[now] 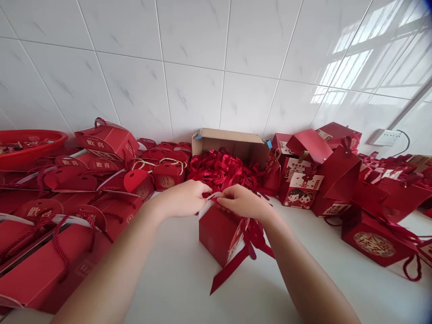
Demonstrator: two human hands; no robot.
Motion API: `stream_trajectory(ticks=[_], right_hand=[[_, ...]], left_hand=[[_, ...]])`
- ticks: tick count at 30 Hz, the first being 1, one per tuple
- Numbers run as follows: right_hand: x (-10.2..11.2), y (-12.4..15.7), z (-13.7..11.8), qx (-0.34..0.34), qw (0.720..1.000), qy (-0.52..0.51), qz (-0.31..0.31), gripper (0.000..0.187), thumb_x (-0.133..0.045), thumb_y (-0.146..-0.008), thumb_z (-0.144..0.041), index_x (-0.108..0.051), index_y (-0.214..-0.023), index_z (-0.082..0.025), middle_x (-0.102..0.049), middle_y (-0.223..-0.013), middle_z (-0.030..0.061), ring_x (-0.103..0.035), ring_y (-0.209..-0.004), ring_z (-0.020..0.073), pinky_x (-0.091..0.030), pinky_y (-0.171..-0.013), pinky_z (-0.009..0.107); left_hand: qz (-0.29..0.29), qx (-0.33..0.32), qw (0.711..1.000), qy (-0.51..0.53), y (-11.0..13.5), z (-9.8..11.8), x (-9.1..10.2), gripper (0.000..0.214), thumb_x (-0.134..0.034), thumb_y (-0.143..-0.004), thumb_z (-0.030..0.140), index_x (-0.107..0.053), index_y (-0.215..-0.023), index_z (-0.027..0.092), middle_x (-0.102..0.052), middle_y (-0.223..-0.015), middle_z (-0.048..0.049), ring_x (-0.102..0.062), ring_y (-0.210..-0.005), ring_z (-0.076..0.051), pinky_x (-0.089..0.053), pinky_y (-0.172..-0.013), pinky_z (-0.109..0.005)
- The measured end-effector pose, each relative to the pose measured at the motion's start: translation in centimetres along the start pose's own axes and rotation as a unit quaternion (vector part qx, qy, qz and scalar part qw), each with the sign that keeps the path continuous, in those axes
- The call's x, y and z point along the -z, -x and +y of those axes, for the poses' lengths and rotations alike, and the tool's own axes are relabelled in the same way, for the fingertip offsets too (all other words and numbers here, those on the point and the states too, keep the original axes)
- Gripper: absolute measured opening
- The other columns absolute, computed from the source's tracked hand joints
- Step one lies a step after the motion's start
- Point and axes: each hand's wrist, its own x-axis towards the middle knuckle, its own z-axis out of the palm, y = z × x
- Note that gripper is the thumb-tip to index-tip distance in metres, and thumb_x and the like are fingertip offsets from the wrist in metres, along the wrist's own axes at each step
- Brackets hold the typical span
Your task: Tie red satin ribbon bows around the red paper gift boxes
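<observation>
A small red gift box (216, 234) stands on the white tabletop in front of me, turned at an angle. My left hand (189, 197) is closed in a pinch at the box's top left, by a pale flap edge (213, 196). From the other side, my right hand (243, 202) pinches the same flap between thumb and fingers. A dark red ribbon (231, 270) hangs at the box's right side, one tail lying across the table. My fingers partly cover the top of the box, so how its flaps sit cannot be made out fully.
An open cardboard carton (232, 135) spills red ribbons (224, 171) against the tiled wall. Folded red boxes (97, 207) crowd the left, beside a red basin (33, 155). More gift boxes (303, 189) stand to the right, near a white power strip (384, 137).
</observation>
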Motion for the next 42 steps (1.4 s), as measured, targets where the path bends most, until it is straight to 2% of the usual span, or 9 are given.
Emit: stream_trajectory(ticks=[8,13,19,25,33,36,39,40,42], right_hand=[[-0.3,-0.3,0.2,0.022,0.999,-0.031,-0.017,0.021,-0.051,-0.082,-0.028,-0.061,-0.067,-0.016,-0.063,-0.071,0.0007,-0.053,-0.063,0.0120,-0.039,-0.060,0.024],[-0.2,-0.1,-0.2,0.043,0.999,0.023,-0.016,0.023,-0.051,-0.082,-0.027,-0.058,-0.064,-0.016,-0.053,-0.059,-0.0021,-0.043,-0.056,0.0101,-0.033,-0.052,0.023],[0.8,0.4,-0.2,0.080,0.994,0.047,-0.061,0.017,-0.053,-0.081,-0.024,-0.064,-0.070,-0.016,-0.057,-0.065,-0.0023,-0.047,-0.061,0.0102,-0.034,-0.056,0.023],[1.0,0.6,-0.2,0.087,0.992,0.065,-0.064,0.018,-0.054,-0.080,-0.025,-0.064,-0.069,-0.016,-0.056,-0.064,-0.0033,-0.046,-0.060,0.0092,-0.032,-0.054,0.022],[1.1,0.8,-0.1,0.092,0.990,0.084,-0.062,0.020,-0.054,-0.084,-0.030,-0.069,-0.077,-0.018,-0.064,-0.071,-0.0022,-0.052,-0.064,0.0104,-0.036,-0.055,0.022],[1.9,1.2,-0.1,0.084,0.991,0.089,-0.062,0.021,-0.056,-0.086,-0.033,-0.070,-0.085,-0.018,-0.069,-0.082,0.0012,-0.059,-0.073,0.0140,-0.041,-0.061,0.024],[3.1,2.1,-0.1,0.078,0.991,0.092,-0.056,0.021,-0.056,-0.087,-0.034,-0.070,-0.090,-0.019,-0.070,-0.090,0.0026,-0.061,-0.080,0.0162,-0.044,-0.069,0.027],[3.6,2.5,0.0,0.077,0.992,0.090,-0.051,0.020,-0.056,-0.087,-0.034,-0.069,-0.092,-0.020,-0.070,-0.092,0.0027,-0.062,-0.082,0.0166,-0.045,-0.072,0.028],[4.6,3.3,0.0,0.075,0.993,0.086,-0.031,0.020,-0.057,-0.087,-0.033,-0.068,-0.098,-0.022,-0.069,-0.101,0.0028,-0.062,-0.091,0.0173,-0.047,-0.078,0.029]], left_hand=[[0.001,-0.006,0.999,-0.036,0.2,0.2,-0.1,0.028,-0.049,-0.075,0.028,-0.067,-0.095,0.023,-0.061,-0.062,-0.0004,-0.045,-0.048,-0.013,-0.026,-0.046,-0.025],[-0.013,-0.029,0.999,-0.045,0.6,0.5,-0.3,0.032,-0.047,-0.079,0.032,-0.064,-0.105,0.025,-0.062,-0.064,0.0009,-0.045,-0.049,-0.013,-0.026,-0.044,-0.024],[-0.040,-0.039,0.998,-0.020,1.0,1.0,-0.2,0.026,-0.043,-0.080,0.029,-0.063,-0.096,0.025,-0.065,-0.073,0.0002,-0.050,-0.055,-0.015,-0.031,-0.047,-0.024],[-0.042,-0.025,0.997,-0.064,0.8,0.9,-0.2,0.015,-0.047,-0.077,0.030,-0.052,-0.065,0.022,-0.051,-0.059,0.0010,-0.038,-0.049,-0.014,-0.024,-0.043,-0.027],[-0.030,-0.013,0.997,-0.063,0.9,0.4,0.2,0.016,-0.047,-0.077,0.030,-0.052,-0.065,0.021,-0.056,-0.061,0.0003,-0.037,-0.046,-0.012,-0.022,-0.042,-0.026],[0.031,-0.023,0.999,-0.012,1.5,0.0,1.2,0.019,-0.048,-0.080,0.033,-0.053,-0.067,0.021,-0.061,-0.065,0.0011,-0.041,-0.047,-0.011,-0.025,-0.041,-0.024],[0.164,-0.071,0.972,0.151,2.4,-0.3,2.5,0.020,-0.052,-0.083,0.037,-0.055,-0.074,0.020,-0.065,-0.069,-0.0002,-0.057,-0.058,-0.014,-0.041,-0.049,-0.023],[0.226,-0.096,0.942,0.227,2.7,-0.3,2.9,0.018,-0.053,-0.083,0.036,-0.054,-0.075,0.019,-0.063,-0.064,0.0005,-0.060,-0.058,-0.015,-0.046,-0.052,-0.025],[0.357,-0.149,0.848,0.364,3.0,-0.4,3.7,0.014,-0.055,-0.083,0.029,-0.052,-0.074,0.019,-0.055,-0.053,0.0040,-0.061,-0.054,-0.016,-0.053,-0.059,-0.030]])
